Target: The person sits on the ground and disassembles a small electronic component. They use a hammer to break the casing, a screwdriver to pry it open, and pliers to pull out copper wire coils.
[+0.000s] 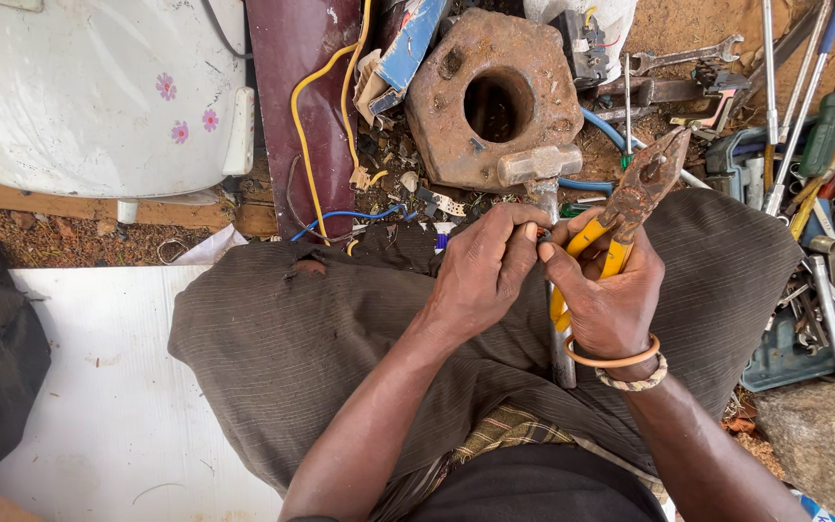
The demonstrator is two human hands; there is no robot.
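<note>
1. Pliers [630,198] with yellow handles are gripped in the closed right hand [611,290], the rusty jaws pointing up and away to the right.
2. A small piece, too small to be identified, is pinched between the left hand's [485,275] fingertips [531,232], just beside the right thumb.
3. A hammer [545,193] is laid lengthwise between the knees, under both hands.

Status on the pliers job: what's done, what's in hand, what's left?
Done: nothing finished shows. In hand: right hand grips the yellow-handled pliers, jaws up and a little apart; left hand pinches something too small to identify at the fingertips. Left: loose yellow wire and blue wire lie untouched.
</note>
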